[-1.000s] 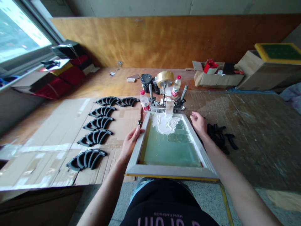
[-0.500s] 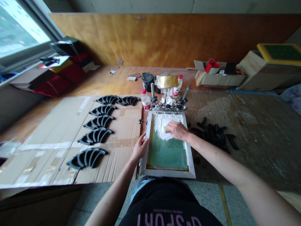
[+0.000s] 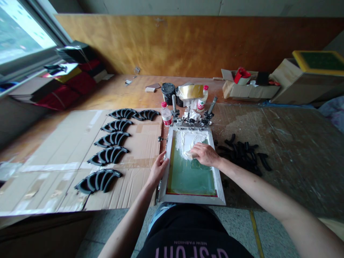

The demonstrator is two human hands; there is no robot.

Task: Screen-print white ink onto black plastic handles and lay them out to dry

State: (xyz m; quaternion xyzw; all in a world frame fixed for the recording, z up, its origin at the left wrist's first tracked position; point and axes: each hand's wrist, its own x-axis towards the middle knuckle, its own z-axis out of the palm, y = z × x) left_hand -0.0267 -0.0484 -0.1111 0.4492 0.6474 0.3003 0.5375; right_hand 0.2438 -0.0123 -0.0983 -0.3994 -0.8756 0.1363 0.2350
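Note:
A silk-screen frame (image 3: 219, 186) lies flat before me, with green mesh and a patch of white ink (image 3: 182, 143) smeared over its far half. My right hand (image 3: 205, 154) is closed round a small pale squeegee (image 3: 193, 154), mostly hidden by the fingers, at the near edge of the ink. At the frame's left side, my left hand (image 3: 159, 167) grips the rim, thumb on top and the other fingers largely out of sight. Metal hinge clamps (image 3: 192, 123) hold the frame's far end.
Curved black plastic pieces (image 3: 103, 181) stand in fanned rows on cardboard (image 3: 64, 143) at left. More black pieces (image 3: 243, 154) lie heaped at right. Behind the clamps are red-capped bottles (image 3: 166, 115), a dark tub (image 3: 168, 92) and a tape roll (image 3: 190, 91). Cartons (image 3: 248, 92) stand at the back right.
My right hand has drawn the squeegee slightly toward me across the mesh, leaving streaked white ink behind it. My left hand stays on the frame's rim.

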